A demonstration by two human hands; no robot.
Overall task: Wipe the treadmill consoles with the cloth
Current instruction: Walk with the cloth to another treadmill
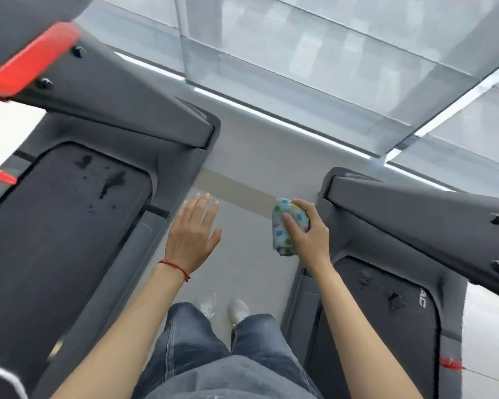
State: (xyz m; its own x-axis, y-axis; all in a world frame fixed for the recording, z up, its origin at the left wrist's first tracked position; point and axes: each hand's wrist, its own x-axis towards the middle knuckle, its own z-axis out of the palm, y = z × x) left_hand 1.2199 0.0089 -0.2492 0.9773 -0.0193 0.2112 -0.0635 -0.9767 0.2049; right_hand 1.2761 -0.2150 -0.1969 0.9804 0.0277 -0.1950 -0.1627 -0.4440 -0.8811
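Right hand (306,234) has its fingers curled round the bunched cloth (285,228), long axis running near-vertically, between the two treadmills (69,226). Left hand (192,234) hovers, fingers spread, holding nothing.

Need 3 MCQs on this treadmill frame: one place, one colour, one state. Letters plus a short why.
1. Where is the person standing?
A. on the left treadmill's belt
B. on the floor between the two treadmills
C. on the right treadmill's belt

2. What colour is the bracelet on the left wrist?
A. red
B. blue
C. white

3. What is the left hand doing?
A. gripping the cloth
B. pressing a console
C. open, holding nothing

Answers:
1 B: shoes sit on the pale floor between the decks.
2 A: the bracelet is red.
3 C: the left hand has spread fingers; the right hand grips the cloth.
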